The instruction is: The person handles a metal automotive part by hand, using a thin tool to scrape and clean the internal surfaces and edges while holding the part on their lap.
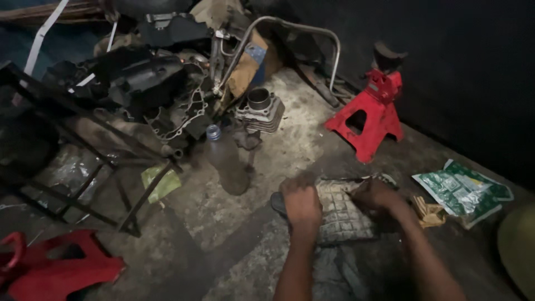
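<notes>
**Two hands on a finned engine part on a workshop floor**

A grimy, ribbed metal part, taken to be a finned engine casing [341,214], is seen lying on the stained concrete floor [223,223], in front of the red jack stand [372,114] and well apart from it. The left hand [301,202] is closed in a fist over the casing's left edge; the right hand [374,195] is curled over its upper right edge. In this dim light it cannot be told whether the fingers of either hand are truly clamped on the metal or merely pressed against it.

The casing is judged to be stiff and fairly heavy, as cast metal would be, and its surface looks oily, so it is likely to be slippery. The thin fins could be bent or chipped if struck. It would best be taken by its two opposite edges, with the weight shared between both hands.

To the left of the jack stand, a bare engine cylinder [259,108] stands on the floor, with a dusty plastic bottle [225,156] just beside it. Below and to the right of the jack stand, a green printed bag [461,192] lies flat near the right hand.
</notes>
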